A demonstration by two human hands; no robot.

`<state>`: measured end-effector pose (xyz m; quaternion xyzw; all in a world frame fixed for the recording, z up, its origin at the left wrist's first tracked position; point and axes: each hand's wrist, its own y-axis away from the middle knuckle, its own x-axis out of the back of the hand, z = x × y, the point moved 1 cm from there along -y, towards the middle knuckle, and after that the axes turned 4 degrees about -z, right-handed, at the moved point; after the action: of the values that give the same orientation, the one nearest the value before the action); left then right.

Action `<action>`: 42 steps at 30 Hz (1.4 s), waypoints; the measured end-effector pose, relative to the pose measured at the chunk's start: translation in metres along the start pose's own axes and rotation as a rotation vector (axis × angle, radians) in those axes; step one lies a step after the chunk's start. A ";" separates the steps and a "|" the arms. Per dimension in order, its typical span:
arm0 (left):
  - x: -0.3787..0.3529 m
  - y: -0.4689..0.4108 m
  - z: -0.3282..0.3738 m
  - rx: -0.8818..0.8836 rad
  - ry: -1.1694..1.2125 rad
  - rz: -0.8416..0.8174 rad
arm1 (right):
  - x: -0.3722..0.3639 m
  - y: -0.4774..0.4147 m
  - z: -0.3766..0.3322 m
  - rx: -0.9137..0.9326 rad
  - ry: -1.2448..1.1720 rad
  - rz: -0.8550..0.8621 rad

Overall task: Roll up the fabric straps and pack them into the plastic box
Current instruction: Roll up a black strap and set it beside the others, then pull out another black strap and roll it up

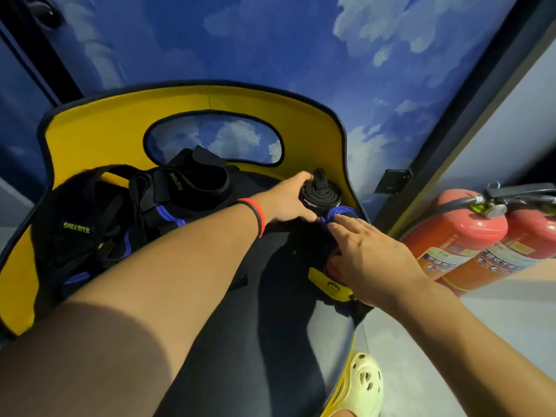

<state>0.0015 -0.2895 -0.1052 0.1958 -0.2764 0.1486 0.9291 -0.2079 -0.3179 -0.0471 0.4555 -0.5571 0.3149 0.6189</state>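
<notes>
Dim, blue-tinted light with soft, slightly smeared detail throughout. The wide lens bends straight lines near the edges. A heavy shadow darkens the near left forearm [90, 356], and the fire extinguishers [469, 236] show faint sheen.

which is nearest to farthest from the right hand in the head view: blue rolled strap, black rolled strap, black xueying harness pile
1. blue rolled strap, at the right hand fingertips.
2. black rolled strap, just beyond, in the left hand.
3. black xueying harness pile, far left on the seat.

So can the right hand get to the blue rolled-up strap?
Probably yes. The right hand is open, with its fingers already at the edge of the blue rolled strap. Nothing lies between them; the left hand is busy beside it with the black rolled strap.
</notes>
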 end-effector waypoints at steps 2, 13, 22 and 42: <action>0.002 -0.005 -0.001 0.064 0.005 -0.043 | -0.002 -0.002 0.002 0.002 -0.007 -0.004; -0.010 0.035 -0.011 0.080 0.139 0.032 | -0.004 -0.005 -0.003 -0.056 0.049 0.062; 0.043 0.149 -0.036 0.109 0.106 0.026 | 0.004 -0.023 -0.069 0.170 -0.106 0.112; 0.153 0.266 -0.155 0.231 -0.143 0.328 | -0.033 -0.116 -0.183 0.298 -0.225 -0.169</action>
<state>0.0929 0.0392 -0.0617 0.2634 -0.3511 0.3140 0.8419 -0.0365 -0.1910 -0.0978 0.6196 -0.5297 0.2878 0.5027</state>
